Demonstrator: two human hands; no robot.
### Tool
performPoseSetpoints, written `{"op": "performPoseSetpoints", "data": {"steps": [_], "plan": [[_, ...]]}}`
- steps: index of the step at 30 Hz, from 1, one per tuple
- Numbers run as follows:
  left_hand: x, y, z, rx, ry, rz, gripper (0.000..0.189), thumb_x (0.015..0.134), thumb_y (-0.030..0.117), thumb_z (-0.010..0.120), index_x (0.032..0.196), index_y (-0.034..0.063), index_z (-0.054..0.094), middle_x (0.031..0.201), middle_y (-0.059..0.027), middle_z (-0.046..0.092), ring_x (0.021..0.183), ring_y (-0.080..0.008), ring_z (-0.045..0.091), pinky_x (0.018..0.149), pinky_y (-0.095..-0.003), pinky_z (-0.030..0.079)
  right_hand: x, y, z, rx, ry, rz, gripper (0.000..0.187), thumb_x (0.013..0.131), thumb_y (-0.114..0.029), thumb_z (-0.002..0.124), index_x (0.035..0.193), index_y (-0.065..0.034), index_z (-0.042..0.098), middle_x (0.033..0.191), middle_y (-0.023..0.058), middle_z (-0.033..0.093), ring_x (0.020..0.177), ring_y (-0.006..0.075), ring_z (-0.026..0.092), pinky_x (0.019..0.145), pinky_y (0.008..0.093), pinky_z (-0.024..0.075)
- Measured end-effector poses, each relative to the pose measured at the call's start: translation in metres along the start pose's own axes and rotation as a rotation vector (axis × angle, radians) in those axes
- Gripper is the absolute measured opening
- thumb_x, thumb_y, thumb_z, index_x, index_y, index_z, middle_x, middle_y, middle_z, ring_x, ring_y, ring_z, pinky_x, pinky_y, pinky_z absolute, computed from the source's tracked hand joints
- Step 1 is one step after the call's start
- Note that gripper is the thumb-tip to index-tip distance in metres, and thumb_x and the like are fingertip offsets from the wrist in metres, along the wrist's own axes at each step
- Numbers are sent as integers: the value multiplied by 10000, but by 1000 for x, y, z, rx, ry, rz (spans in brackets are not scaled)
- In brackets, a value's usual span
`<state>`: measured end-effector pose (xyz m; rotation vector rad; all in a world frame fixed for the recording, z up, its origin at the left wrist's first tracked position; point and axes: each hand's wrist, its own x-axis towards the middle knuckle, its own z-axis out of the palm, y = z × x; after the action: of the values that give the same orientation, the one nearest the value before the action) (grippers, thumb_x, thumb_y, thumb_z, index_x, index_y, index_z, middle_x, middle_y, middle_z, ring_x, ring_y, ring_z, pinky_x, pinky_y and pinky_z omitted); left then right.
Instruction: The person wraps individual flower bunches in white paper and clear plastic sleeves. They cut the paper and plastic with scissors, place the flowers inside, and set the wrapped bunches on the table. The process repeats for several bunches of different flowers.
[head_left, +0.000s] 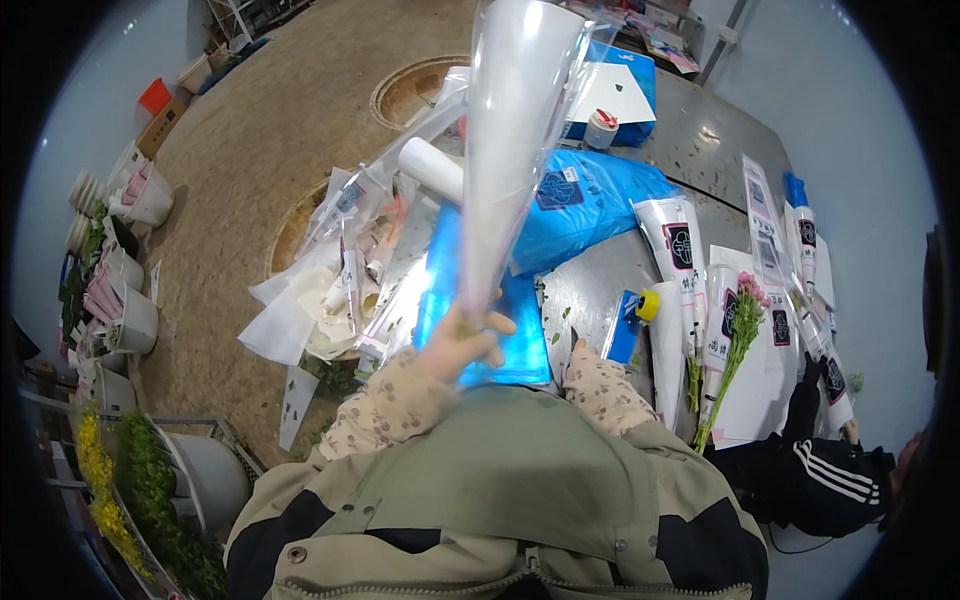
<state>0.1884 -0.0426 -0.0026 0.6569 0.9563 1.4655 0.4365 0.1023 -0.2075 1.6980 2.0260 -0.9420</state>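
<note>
My left hand (469, 341) grips the narrow lower end of a cone-shaped bouquet sleeve (502, 150), white inside with clear film around it. The sleeve is raised, its wide end pointing away from me, and its contents are hidden. My right hand (578, 351) is low over the metal table, mostly covered by its patterned cuff. A small dark pointed thing (574, 334) shows at its fingers; whether they hold it cannot be made out. Beneath the sleeve lie blue plastic film (525, 322) and a larger blue wrapped bundle (592, 199).
On the metal table (720, 142), right, are wrapped bouquets (679, 247), pink flowers (739, 337) and yellow tape (647, 305). A lidded jar (601, 131) stands farther back. Film scraps (330, 300) pile up left. Another person (817, 480) works at right. White buckets (139, 322) line the left wall.
</note>
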Motion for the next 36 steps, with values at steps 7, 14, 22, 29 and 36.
{"op": "performPoseSetpoints", "data": {"steps": [7, 14, 22, 29, 36], "plan": [[-9, 22, -28, 93, -22, -4, 647, 846, 213, 709, 1373, 71, 361, 877, -76, 603, 486, -79, 433, 426, -207, 339, -20, 0, -15, 1189, -465, -92, 408, 867, -176, 631, 1206, -15, 473, 1020, 185, 619, 912, 302, 647, 722, 403, 544], [-16, 40, -69, 193, -30, 17, 622, 926, 556, 465, 1296, 57, 428, 730, -26, 544, 462, -65, 383, 414, -206, 282, -157, -125, -72, 891, 168, -642, 503, 820, -59, 603, 1299, -38, 454, 1026, 149, 577, 891, 237, 579, 769, 290, 471], [-23, 61, -93, 256, 157, -66, 519, 976, 547, 346, 1063, 64, 515, 662, -18, 511, 441, -59, 360, 413, -194, 284, -228, -241, -104, -217, 812, -938, 463, 658, -200, 686, 1116, -161, 628, 869, 83, 551, 808, 258, 558, 678, 402, 438], [-33, 72, -123, 207, 174, -12, 469, 992, 489, 361, 1066, 58, 530, 647, -19, 502, 424, -54, 344, 391, -195, 259, -231, -278, -73, -288, 935, -905, 423, 671, -188, 667, 1091, -167, 623, 863, 66, 536, 789, 246, 540, 642, 386, 397], [-41, 83, -148, 294, 234, -15, 440, 993, 478, 370, 994, 69, 533, 638, -14, 511, 425, -56, 349, 387, -208, 268, -237, -310, -70, -358, 869, -903, 489, 660, -270, 684, 1130, -163, 608, 927, 94, 538, 871, 263, 540, 745, 420, 381]]}}
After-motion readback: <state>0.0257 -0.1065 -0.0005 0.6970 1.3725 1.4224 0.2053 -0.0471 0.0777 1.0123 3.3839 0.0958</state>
